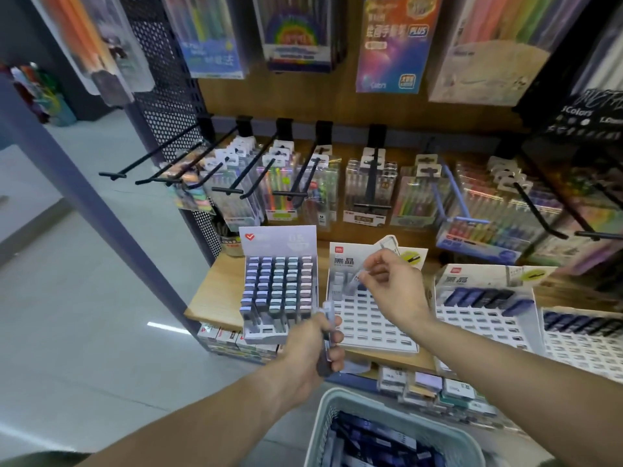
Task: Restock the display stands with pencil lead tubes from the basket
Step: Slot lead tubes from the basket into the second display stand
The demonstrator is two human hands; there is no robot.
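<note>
Over the middle display stand [371, 321], the right hand [392, 286] pinches one clear lead tube [365, 273], long axis slanting down-left toward its upper slots, while the left hand [312, 348] grips spare tubes [327, 332] above the basket [332, 419].

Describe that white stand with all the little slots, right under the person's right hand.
The white stand is a sloping plastic-looking tray on the wooden shelf, gridded with small rectangular slots, nearly all empty. A few pale tubes stand in its top-left corner. A printed header card rises behind. The right hand hovers above it, pinching a clear tube.
</note>
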